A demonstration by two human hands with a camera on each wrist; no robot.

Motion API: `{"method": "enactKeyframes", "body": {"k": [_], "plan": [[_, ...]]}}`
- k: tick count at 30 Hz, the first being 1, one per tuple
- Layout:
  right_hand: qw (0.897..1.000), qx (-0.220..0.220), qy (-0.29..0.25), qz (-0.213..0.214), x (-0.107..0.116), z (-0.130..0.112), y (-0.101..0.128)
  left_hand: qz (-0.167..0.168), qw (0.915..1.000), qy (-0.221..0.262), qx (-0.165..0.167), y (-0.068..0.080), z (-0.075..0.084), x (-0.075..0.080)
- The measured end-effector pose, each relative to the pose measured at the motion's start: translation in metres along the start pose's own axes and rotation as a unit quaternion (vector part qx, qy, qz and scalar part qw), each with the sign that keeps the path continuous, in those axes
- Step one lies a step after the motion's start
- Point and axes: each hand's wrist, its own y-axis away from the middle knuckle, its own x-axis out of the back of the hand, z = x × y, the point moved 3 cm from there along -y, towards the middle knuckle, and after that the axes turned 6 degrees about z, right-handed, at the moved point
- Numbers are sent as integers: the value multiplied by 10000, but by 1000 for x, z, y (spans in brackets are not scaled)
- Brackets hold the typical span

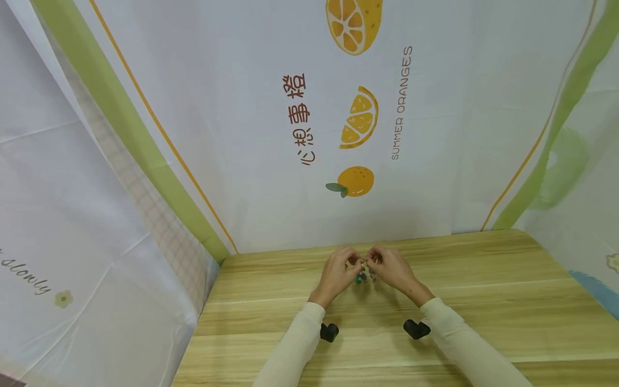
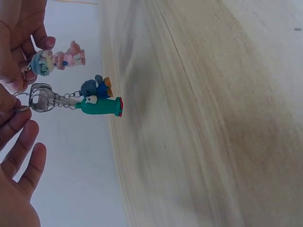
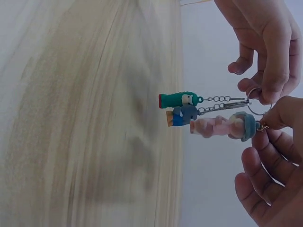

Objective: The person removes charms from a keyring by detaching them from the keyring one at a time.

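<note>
Key ring [image 2: 21,101]: I am pinching this metal ring between my two hands, above the table and clear of it; the ring is sitting right at my fingertips.
Green figure [image 2: 100,106]: it is hanging by a short chain from the ring, straight down and away from my fingers, its long axis running along the chain toward the wooden table [image 1: 483,301].
Blue figure [image 2: 96,87]: it is hanging just beside the green one on the same chain cluster, touching it.
Pink figure [image 3: 222,126]: it is dangling on its own small loop, close under my right fingers, lying alongside the other two.
Left hand [image 1: 336,274]: thumb and forefinger are closing on the ring, the other fingers are staying loose and spread.
Right hand [image 1: 394,269]: I am pinching the pink figure's loop against the ring; the lower fingers are hanging half curled.
Nearer hand: both are meeting at the ring, neither one nearer.
Behind: a printed cloth [image 1: 358,123] with oranges is hanging at the table's far edge.
</note>
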Motion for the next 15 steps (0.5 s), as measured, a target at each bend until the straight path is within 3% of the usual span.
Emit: {"method": "enactKeyframes", "body": {"k": [9,15], "plan": [[9999,-122,3,-48,1,-2,-1,58,9998,-171,-80,-1,0,1],[10000,-93,7,1,2,-6,-1,173,9976,-491,-466,-1,0,0]]}}
